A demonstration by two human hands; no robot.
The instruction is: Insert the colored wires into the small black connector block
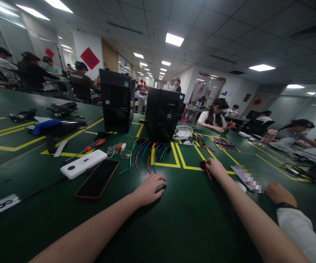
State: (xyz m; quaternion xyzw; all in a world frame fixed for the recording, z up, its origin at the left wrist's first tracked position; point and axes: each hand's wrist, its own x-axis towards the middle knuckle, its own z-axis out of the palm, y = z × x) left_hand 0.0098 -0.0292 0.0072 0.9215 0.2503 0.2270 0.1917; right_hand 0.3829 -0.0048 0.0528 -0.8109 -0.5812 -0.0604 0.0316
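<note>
My left hand (149, 189) rests on the green table (180, 219) with its fingers curled over a small dark object that I cannot make out. My right hand (215, 168) reaches further out and pinches a thin red wire (207, 172) beside a small black part. A fan of coloured wires (147, 151), red, blue, green and yellow, lies just beyond my left hand, in front of a black computer case (163, 114).
A dark phone (97, 179) and a white power bank (83, 164) lie to the left. A second black case (116, 100), a red-handled screwdriver (94, 144) and a small white fan grille (183, 132) stand further back. Another person's hand (280, 193) rests at right. Several people sit around.
</note>
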